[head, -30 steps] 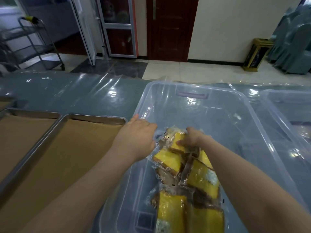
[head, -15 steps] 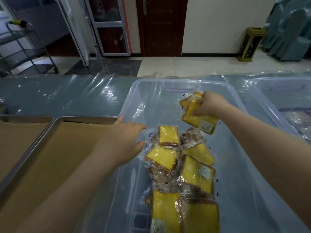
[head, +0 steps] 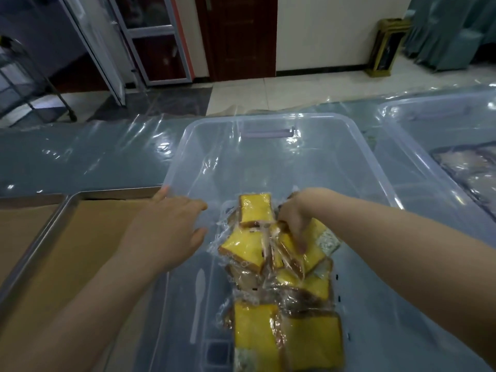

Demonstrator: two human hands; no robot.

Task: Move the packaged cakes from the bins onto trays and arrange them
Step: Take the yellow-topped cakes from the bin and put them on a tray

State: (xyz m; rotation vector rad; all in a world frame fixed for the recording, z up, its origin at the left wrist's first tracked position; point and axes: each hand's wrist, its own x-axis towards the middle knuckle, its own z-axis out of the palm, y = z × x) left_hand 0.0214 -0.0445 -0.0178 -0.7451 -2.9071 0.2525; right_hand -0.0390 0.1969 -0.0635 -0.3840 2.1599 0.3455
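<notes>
Lying nearest in the clear bin (head: 357, 146): two packaged cakes (head: 312, 342) side by side, flat, yellow faces up, long axes running near to far. Piling up just beyond: more wrapped slices, overlapping and tilted at mixed angles, forming a column down the bin's middle. Leaving bare bin floor open on both sides of the pile, wider on the right, and open again toward the far wall with its handle (head: 268, 132).

Reaching into the pile from the right: the right hand (head: 298, 213), fingers (head: 302, 244) curling down and closing on a tilted cake (head: 300, 251) whose corner is pointing toward the near right. Lying just left of it: a slice (head: 247, 248) angled with one corner pointing near. Sitting farthest in the pile: a single slice (head: 256, 209), nearly square-on, yellow face up, touching the right hand's knuckle side.

Hovering over the bin's left rim: the left hand (head: 166, 226), fingers spread and loose, holding nothing, thumb tip near the rim.

Lying left of the bin: a metal tray (head: 72, 200) lined with brown paper, bare, its raised edge running close beside the bin wall; a second tray (head: 29, 200) abutting it further left.

Standing to the right: a second bin (head: 418, 108), apart from the first, with blurred packages inside.

Stretching beyond: the table (head: 80, 157) under glossy plastic sheeting, clear up to its far edge.
</notes>
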